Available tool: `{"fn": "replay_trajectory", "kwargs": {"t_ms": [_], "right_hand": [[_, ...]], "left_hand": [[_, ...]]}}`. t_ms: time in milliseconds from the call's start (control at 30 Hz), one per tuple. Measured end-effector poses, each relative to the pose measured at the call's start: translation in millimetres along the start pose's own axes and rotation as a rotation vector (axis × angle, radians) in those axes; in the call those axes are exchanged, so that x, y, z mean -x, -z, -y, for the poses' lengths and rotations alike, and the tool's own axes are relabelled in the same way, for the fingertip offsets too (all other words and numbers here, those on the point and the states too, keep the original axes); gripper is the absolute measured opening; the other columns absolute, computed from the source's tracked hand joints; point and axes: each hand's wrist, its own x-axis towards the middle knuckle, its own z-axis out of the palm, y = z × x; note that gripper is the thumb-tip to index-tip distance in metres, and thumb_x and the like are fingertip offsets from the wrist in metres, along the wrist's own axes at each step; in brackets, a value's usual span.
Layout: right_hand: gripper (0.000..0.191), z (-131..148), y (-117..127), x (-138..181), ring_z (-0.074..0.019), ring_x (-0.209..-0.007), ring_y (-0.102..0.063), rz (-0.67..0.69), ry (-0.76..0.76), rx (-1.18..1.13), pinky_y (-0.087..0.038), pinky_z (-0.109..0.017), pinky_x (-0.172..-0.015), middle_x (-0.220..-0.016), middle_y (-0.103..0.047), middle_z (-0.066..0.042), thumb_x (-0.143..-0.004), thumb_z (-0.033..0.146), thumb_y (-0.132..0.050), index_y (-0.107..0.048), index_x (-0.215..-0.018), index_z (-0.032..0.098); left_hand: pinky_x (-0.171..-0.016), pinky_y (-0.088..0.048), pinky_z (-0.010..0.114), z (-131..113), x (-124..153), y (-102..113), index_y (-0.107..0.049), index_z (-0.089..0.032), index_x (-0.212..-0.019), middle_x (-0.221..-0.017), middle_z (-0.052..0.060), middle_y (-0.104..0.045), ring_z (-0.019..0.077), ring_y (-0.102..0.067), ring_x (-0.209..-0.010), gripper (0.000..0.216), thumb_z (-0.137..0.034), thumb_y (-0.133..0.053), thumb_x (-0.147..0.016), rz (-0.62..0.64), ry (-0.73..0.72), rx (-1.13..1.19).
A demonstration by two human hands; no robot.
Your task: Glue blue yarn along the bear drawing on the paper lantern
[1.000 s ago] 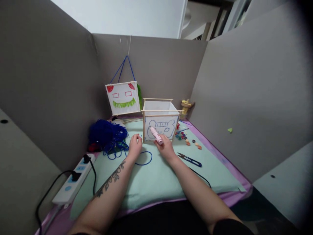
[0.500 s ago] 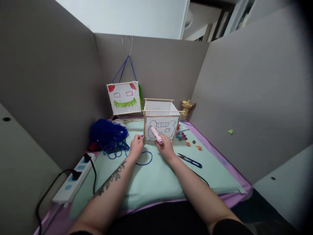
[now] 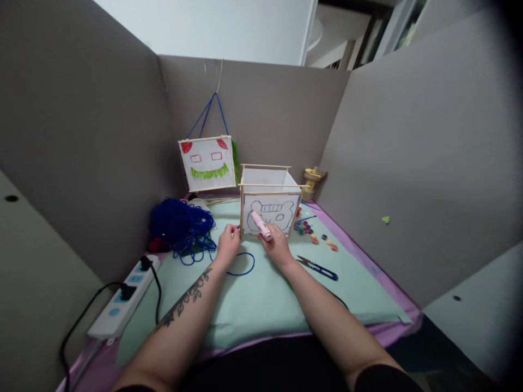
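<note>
"Where's the pink tool (image 3: 262, 226)?"
"In front of the white box (image 3: 278, 202), clamped in the right hand (image 3: 278, 246), its barrel crossing the box's drawn-on front."
"And the left hand (image 3: 227, 244)?"
"Just beside the box's lower left corner, pinched together on the blue cord (image 3: 254, 263), which loops nearer than the box."

Grey partition panels (image 3: 278, 114) on three sides of a mint-covered table (image 3: 261, 310), pale wall (image 3: 224, 30) beyond.

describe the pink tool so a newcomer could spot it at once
On the pale green sheet stands a white box with wooden edges. In front of it, the right hand holds the pink tool, its pale body unlike the dark snips nearby.
</note>
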Motion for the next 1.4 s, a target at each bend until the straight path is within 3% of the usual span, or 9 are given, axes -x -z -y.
{"fn": "replay_trajectory", "kwargs": {"t_ms": [933,1233,1400], "right_hand": [[0.011,-0.5,0.8,-1.8,-0.0242,-0.083,-0.055,0.017,0.009,0.055,-0.046,-0.036,-0.073,-0.084,-0.059,-0.008,-0.086,0.031,-0.054,-0.056,-0.086,0.02],[0.009,-0.1,0.5,-1.9,-0.0243,-0.084,-0.055,0.02,0.003,0.063,-0.047,-0.036,-0.073,-0.085,-0.059,-0.008,-0.086,0.029,-0.055,-0.056,-0.086,0.02],[0.01,-1.7,0.1,-1.1,-0.0236,-0.082,-0.054,0.014,0.007,0.067,-0.046,-0.035,-0.072,-0.084,-0.058,-0.008,-0.086,0.03,-0.055,-0.053,-0.082,0.02]], "left_hand": [[-0.073,-0.043,0.029,-1.2,0.2,0.6,-0.043,-0.023,-0.074,-0.08,0.003,-0.063,0.0189,-0.058,-0.078,0.015,-0.031,-0.04,-0.087,0.009,0.01,-0.001],[-0.074,-0.045,0.029,-1.9,0.3,0.3,-0.044,-0.022,-0.075,-0.088,0.005,-0.067,0.0184,-0.06,-0.082,0.015,-0.028,-0.041,-0.088,0.005,0.008,0.0],[-0.073,-0.044,0.029,-0.3,-0.2,-0.5,-0.044,-0.022,-0.074,-0.082,0.004,-0.065,0.0185,-0.06,-0.079,0.015,-0.029,-0.041,-0.087,0.001,0.003,-0.019]]}}
